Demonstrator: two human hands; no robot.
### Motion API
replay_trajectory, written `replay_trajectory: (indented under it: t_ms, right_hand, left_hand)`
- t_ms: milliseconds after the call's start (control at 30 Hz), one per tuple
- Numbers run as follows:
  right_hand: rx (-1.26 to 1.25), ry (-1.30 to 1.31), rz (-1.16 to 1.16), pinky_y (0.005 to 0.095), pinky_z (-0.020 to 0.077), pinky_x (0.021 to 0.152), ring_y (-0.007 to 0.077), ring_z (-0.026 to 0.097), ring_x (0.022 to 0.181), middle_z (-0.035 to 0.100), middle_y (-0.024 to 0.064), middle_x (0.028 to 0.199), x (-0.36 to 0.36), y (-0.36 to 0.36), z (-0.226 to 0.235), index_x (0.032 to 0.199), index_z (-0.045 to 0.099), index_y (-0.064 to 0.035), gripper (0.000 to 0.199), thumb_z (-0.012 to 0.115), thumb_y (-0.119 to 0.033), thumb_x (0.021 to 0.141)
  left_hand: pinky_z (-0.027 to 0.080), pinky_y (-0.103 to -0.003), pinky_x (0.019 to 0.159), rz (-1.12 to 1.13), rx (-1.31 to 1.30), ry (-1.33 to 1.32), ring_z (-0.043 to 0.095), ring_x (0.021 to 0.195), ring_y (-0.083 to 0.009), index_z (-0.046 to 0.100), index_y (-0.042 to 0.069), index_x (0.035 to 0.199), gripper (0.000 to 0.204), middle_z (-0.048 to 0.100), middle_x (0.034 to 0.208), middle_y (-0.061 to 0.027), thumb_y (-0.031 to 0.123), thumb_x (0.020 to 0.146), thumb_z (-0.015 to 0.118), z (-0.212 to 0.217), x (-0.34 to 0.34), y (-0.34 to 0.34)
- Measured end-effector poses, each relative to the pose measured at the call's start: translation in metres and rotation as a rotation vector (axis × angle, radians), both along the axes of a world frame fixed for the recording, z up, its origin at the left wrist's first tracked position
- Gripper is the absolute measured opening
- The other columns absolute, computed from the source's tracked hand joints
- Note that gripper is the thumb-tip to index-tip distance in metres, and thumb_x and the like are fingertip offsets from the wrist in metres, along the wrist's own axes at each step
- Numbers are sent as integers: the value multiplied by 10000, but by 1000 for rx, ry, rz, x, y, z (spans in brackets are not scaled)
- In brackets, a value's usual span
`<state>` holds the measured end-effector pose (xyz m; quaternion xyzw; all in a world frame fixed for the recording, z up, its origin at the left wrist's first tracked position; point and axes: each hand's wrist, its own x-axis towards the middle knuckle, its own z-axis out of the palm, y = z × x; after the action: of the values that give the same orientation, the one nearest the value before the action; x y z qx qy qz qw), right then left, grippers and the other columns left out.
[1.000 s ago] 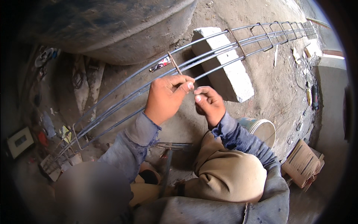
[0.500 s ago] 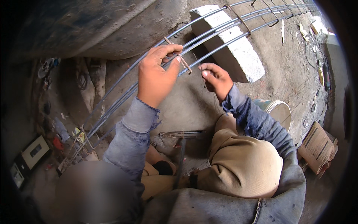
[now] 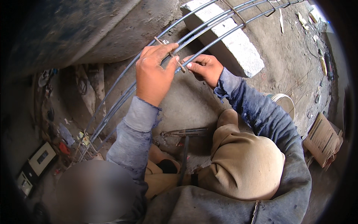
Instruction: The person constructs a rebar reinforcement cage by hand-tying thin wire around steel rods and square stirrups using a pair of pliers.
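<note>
Several long steel rebars (image 3: 219,36) run slantwise from the lower left to the upper right in front of me. A rusty rebar stirrup (image 3: 181,66) crosses them. My left hand (image 3: 153,76) is closed on this stirrup, its thumb and fingers pinching it over the bars. Close by on the right, my right hand (image 3: 206,70) is closed in a pinch at the nearest bar, beside the stirrup's end. A thin tie wire is in its fingers, mostly hidden now. Another stirrup (image 3: 237,14) sits farther up the bars.
Under the bars lies a pale concrete block (image 3: 244,54). A large, dirty, curved object (image 3: 112,28) fills the upper left. A bucket (image 3: 285,102) stands beyond my right forearm, with a paper sack (image 3: 322,140) farther right. More rebar pieces (image 3: 186,131) lie near my knees.
My right hand has moved left and slightly up, bringing the wire to the nearest bar beside the stirrup. My left hand stays on the stirrup. The view has shifted slightly.
</note>
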<state>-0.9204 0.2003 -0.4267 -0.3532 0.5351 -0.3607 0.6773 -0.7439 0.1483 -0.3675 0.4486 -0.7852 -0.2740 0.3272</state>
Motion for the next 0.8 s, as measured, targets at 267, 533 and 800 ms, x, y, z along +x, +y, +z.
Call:
replay_trajectory:
  t_ms: [267,533,800]
  right_hand:
    - [-352,247,32,294,472,629,145,558,667,628,76,782,1,8,-5,1077,641,-6,292,625,-214,873]
    - [-620,562,94,357,489,696,272,599,804,593,148,892,9,18,7,1083,633,-3,337,634,-256,861]
    - [-650,598,15,380,482,755,308,593,855,593,170,931,17,17,0,1057,632,9,307,602,-243,884]
  left_hand:
    - [488,-248,700,12,194,92,617,739,-120,681,5,921,177,680,871,-85,5,744,688,2,0,1]
    - [517,-235,747,7,401,288,637,826,-123,636,-34,944,154,664,892,-92,-46,790,647,2,2,3]
    - [523,-245,765,-34,426,346,644,851,-137,616,-47,917,119,659,903,-104,-70,800,621,9,2,10]
